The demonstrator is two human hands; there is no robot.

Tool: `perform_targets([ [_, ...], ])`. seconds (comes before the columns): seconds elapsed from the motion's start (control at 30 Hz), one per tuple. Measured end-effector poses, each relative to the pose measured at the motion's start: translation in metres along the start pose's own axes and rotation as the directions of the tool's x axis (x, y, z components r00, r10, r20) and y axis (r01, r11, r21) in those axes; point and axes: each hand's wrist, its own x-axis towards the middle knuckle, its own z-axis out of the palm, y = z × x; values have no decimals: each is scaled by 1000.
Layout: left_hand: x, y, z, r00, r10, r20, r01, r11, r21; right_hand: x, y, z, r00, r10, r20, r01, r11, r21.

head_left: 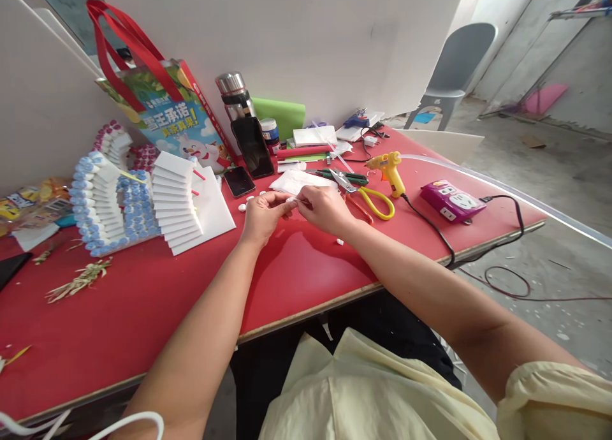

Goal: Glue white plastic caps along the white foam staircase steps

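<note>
Two hands, mine, engaged: left hand [268,213] and right hand [322,207] pinch one small white piece [291,199] above the red tabletop [306,261]. Judged light, soft, easily crushed; grip by the edges. Crumpled white wrapping [287,181] obstructs beyond; yellow-handled scissors [377,203] and glue gun [391,172] lie rightward.

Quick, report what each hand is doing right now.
Left hand: closed, thumb and fingers pinching a small white piece.
Right hand: closed, fingertips pinched at the same piece, right against the left's fingertips.
</note>
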Motion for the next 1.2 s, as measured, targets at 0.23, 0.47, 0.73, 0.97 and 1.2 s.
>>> perform_targets([
  [0.23, -1, 4, -1, 998, 41, 38, -42, 999, 8, 0, 3, 2, 998, -65, 8, 64, 994, 87],
  [0.47, -2, 4, 4, 999, 30, 37, -28, 999, -37, -3, 5, 4, 989, -130, 71, 131, 991, -5],
  [0.73, 0, -2, 1, 998, 36, 45, -34, 998, -53, -1, 2, 0, 996, -57, 69, 51, 996, 73],
  [0.97, -3, 11, -2, 985, 155, 79, -155, 988, -10, 9, -8, -15, 887, 342, 309, -456, 553, 697],
  [1.2, -5, 12, -1, 957, 278, 82, -286, 952, 109, 13, 2, -15, 797, 376, 472, -591, 329, 737],
])
